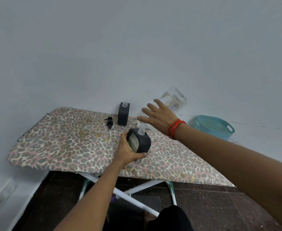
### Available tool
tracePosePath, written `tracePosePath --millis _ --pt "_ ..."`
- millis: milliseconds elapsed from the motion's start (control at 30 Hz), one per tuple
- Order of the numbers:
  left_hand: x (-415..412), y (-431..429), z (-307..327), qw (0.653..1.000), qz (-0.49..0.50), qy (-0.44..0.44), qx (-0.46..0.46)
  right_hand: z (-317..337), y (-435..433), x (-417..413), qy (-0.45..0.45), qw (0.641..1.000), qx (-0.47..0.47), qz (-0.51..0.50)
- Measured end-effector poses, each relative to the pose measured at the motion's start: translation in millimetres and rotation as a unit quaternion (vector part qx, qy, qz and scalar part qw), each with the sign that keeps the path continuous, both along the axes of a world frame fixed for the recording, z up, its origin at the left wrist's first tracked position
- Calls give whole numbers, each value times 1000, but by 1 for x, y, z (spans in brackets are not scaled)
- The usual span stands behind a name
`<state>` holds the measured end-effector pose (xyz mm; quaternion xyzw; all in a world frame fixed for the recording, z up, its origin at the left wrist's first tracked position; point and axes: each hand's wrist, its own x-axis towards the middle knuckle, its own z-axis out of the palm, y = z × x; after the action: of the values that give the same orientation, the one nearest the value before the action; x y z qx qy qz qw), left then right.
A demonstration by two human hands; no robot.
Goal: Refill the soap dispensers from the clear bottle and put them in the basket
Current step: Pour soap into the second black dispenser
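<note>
1. Worktop (pixel 61 147): an ironing board with a leopard-print cover, running across the middle of the frame from left to lower right.
2. Basket (pixel 203 126): teal plastic, at the right edge of the frame, behind the right forearm. It looks empty, and it lies well apart from both dispensers.
3. Clear bottle (pixel 173 99): upper right of centre, tipped up with its base toward the upper right and its neck pointing down-left toward the held dispenser. Long axis is diagonal. Little liquid is visible inside.
4. Right hand (pixel 158 116): fingers spread over the bottle's near side; the grip on the far side is hidden, so I cannot tell how firm it is.
5. Left hand (pixel 128 151): wrapped around the near dispenser (pixel 141 142), fingers pinching its base and side, tilting it to the right.
6. Second dispenser (pixel 123 114): upright at the worktop's back edge, neck open, no pump.
7. Black pump (pixel 109 122): lying on the worktop just left of it.
8. Key relation: the bottle's neck lies up and to the right of the held dispenser's mouth, near it. A clear pump or neck sits there, but I cannot tell which.
</note>
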<state>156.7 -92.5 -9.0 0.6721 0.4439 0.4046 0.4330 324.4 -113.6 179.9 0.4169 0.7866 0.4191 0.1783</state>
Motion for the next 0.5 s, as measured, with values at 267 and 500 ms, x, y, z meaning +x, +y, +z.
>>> tracePosePath --millis 267,500 --pt "0 -1 2 1000 2 -4 -6 -16 -8 23 198 976 -11 -87" --pt "-9 -2 5 999 -7 34 -22 -48 -35 80 732 674 -40 -89"
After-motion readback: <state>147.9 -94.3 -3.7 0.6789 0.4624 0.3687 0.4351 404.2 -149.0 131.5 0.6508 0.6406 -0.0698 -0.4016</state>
